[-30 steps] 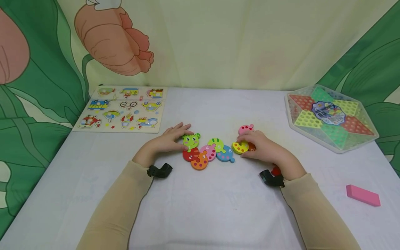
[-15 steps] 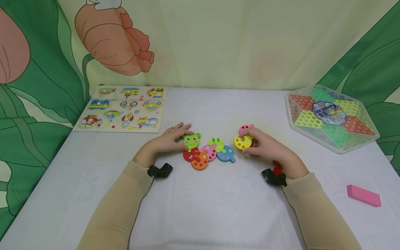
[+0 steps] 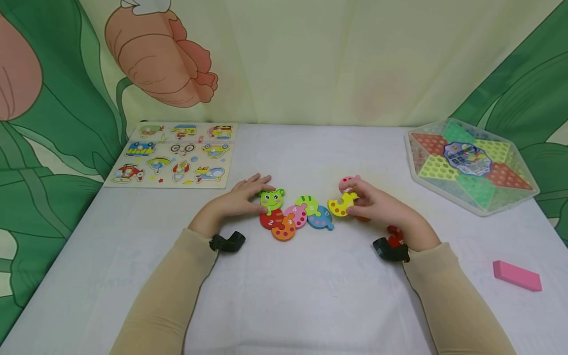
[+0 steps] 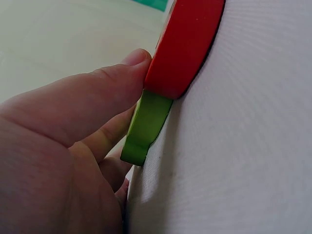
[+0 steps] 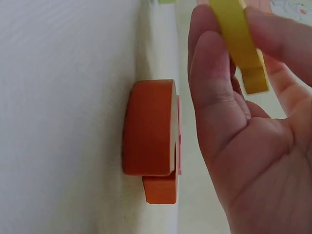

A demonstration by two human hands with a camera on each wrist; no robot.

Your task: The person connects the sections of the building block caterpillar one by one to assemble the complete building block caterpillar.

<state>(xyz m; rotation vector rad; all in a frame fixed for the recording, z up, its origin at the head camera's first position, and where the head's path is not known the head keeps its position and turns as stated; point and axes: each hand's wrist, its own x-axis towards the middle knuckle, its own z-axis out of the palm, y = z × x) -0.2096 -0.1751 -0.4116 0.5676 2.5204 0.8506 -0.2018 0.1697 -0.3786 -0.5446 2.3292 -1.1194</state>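
Note:
In the head view my left hand (image 3: pixel 237 199) rests against the green caterpillar-head puzzle piece (image 3: pixel 271 199), its fingers spread along the far side. My left thumb touches the edge where the green piece meets the red piece (image 4: pixel 187 46). From that head a joined row of numbered pieces runs right, ending at the blue piece (image 3: pixel 320 218). My right hand (image 3: pixel 381 204) pinches a yellow dotted puzzle piece (image 3: pixel 339 205) just right of the blue piece. In the right wrist view the yellow piece is off the table, beside a loose orange piece (image 5: pixel 148 129).
A pink dotted piece (image 3: pixel 347 183) lies beyond my right hand, and a red piece (image 3: pixel 395 237) by the right wrist. At the back are a vehicle puzzle board (image 3: pixel 173 155) and a hexagonal plastic box (image 3: pixel 472 167). A pink block (image 3: pixel 516 276) lies far right.
The yellow piece has been lifted and turned in my right hand, shifting first slightly right, then back left toward the blue piece. My left hand and the joined row have not moved.

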